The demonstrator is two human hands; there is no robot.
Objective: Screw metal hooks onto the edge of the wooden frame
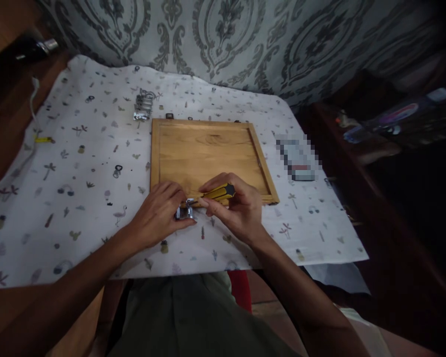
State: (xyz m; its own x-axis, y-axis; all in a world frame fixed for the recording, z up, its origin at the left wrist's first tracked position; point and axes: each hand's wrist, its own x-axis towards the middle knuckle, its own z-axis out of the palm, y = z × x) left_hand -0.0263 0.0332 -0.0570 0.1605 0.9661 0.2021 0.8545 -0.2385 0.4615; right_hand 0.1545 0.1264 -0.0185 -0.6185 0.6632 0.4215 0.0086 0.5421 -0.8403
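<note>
Left hand [159, 210] pinches a metal hinge [185, 212] against the wooden panel [208, 153] edge; right hand [235, 206] grips a yellow-handled screwdriver [219, 192]. Fastening appears under way; spare hinges [144, 105] lie unused on the worktop [78, 163].

Wooden panel [208, 153] occupies the middle of the cloth-covered table [40, 208], its near edge blocked by both hands [159, 213] [238, 208], a screwdriver [219, 192] and a metal hinge [185, 212]. Loose metal hardware [144, 105] sits near the far edge, left of the panel. A small flat object [297, 158] lies right of the panel. The left half of the cloth is open; the near right corner is unobstructed.
</note>
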